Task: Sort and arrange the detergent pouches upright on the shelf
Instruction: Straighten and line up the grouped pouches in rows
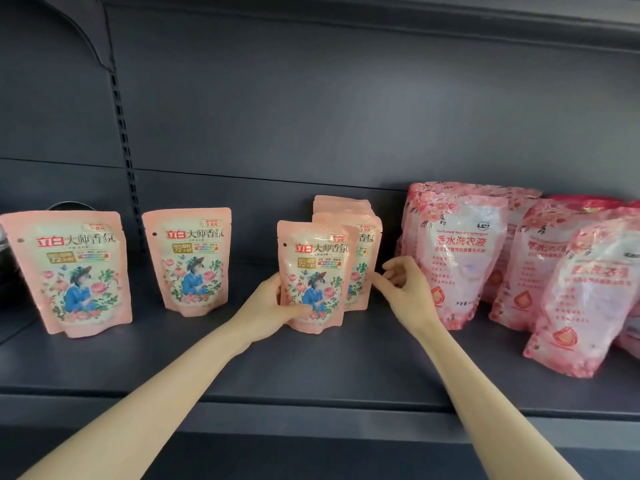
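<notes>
Several small pink pouches of one kind stand on the shelf (311, 375), and I judge I am midway through squaring up their row. My left hand (273, 303) grips the front pouch (317, 275) by its lower left edge, thumb laid across the printed face.

I take that front pouch as my landmark. It sits on the shelf or just above it, I cannot tell which. Its long axis runs near vertical, top seal up, base down, printed face toward me. Directly behind it, overlapping to its right, is the file of matching pouches (362, 258).

My right hand (401, 282) hovers just right of the front pouch, fingers loosely curled and holding nothing. Its tips are close to the file's edge, though I cannot confirm contact.

To the left of the front pouch stand the nearer left pouch (188, 259) and, beyond it, the far left pouch (69, 271), both upright and well apart. To its right lean the larger floral pouches (460, 254).

Next I would ease the front pouch back flush against the file and keep its base flat. My free hand would steady the file so the soft packs do not topple.
</notes>
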Available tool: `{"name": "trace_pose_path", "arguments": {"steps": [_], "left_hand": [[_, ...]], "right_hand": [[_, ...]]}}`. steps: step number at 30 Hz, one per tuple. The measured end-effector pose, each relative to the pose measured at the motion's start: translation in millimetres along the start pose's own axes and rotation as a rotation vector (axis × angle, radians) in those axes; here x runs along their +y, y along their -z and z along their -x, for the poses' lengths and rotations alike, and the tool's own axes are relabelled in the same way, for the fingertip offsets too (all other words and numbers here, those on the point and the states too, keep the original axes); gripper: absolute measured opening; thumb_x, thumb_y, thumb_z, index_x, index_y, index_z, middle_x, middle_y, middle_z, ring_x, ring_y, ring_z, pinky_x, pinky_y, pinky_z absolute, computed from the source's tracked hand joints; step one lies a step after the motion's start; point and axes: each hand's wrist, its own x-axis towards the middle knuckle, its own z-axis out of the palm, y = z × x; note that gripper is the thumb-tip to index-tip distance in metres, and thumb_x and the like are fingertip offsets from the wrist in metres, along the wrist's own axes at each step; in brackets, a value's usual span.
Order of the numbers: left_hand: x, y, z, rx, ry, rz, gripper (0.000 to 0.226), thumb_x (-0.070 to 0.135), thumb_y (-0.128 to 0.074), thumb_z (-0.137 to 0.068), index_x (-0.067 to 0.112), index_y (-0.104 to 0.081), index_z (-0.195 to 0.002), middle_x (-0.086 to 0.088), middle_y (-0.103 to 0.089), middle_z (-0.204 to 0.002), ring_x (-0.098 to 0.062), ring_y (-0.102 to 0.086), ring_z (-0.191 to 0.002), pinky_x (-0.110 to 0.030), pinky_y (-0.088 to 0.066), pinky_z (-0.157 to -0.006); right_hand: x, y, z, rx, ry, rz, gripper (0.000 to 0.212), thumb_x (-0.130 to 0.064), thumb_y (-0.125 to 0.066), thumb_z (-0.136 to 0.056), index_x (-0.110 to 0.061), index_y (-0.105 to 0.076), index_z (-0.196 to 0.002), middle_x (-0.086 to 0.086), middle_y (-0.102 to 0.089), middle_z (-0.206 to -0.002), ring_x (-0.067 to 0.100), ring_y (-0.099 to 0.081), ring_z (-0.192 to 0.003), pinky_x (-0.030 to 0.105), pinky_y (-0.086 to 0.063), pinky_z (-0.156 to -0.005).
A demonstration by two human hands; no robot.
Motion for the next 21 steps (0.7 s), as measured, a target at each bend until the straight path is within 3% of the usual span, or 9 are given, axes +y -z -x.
{"name": "trace_pose_path", "arguments": {"steps": [3,7,13,21], "left_hand": [[5,-12,-5,-0.051,-0.008,-0.029,0.052,0.009,-0.070,-0.082,0.024,-0.049,-0.126,0.010,-0.061,-0.122,-0.006,-0.058,-0.112,-0.037,-0.051,-0.096],[7,-24,-8,-0.055,-0.038,-0.066,0.050,0.009,-0.069,-0.083,0.021,-0.049,-0.127,0.007,-0.061,-0.123,-0.009,-0.059,-0.113,-0.033,-0.052,-0.093],[0,-27,-2,0.055,-0.074,-0.075,0.038,0.014,-0.072,-0.081,0.011,-0.056,-0.115,0.002,-0.065,-0.111,-0.011,-0.064,-0.100,-0.021,-0.054,-0.081],[-2,-29,-3,0.075,-0.136,-0.163,0.042,0.017,-0.073,-0.080,0.011,-0.057,-0.118,0.001,-0.066,-0.114,-0.009,-0.064,-0.098,-0.016,-0.053,-0.077]], "right_hand": [[-5,7,9,-0.139,-0.006,-0.153,0.019,-0.027,-0.067,-0.086,-0.011,-0.061,-0.091,-0.001,-0.068,-0.086,0.013,-0.064,-0.078,0.027,-0.054,-0.071],[1,5,19,-0.281,0.011,-0.120,0.025,-0.021,-0.075,-0.078,-0.014,-0.065,-0.100,-0.007,-0.072,-0.094,0.006,-0.068,-0.085,0.022,-0.054,-0.075],[11,2,18,-0.275,0.013,-0.017,0.025,-0.018,-0.076,-0.078,-0.012,-0.065,-0.099,-0.006,-0.072,-0.090,0.009,-0.069,-0.082,0.034,-0.058,-0.079],[12,3,19,-0.234,0.041,0.040,0.025,-0.018,-0.075,-0.079,-0.010,-0.065,-0.100,-0.005,-0.071,-0.094,0.010,-0.068,-0.085,0.032,-0.057,-0.078]]}}
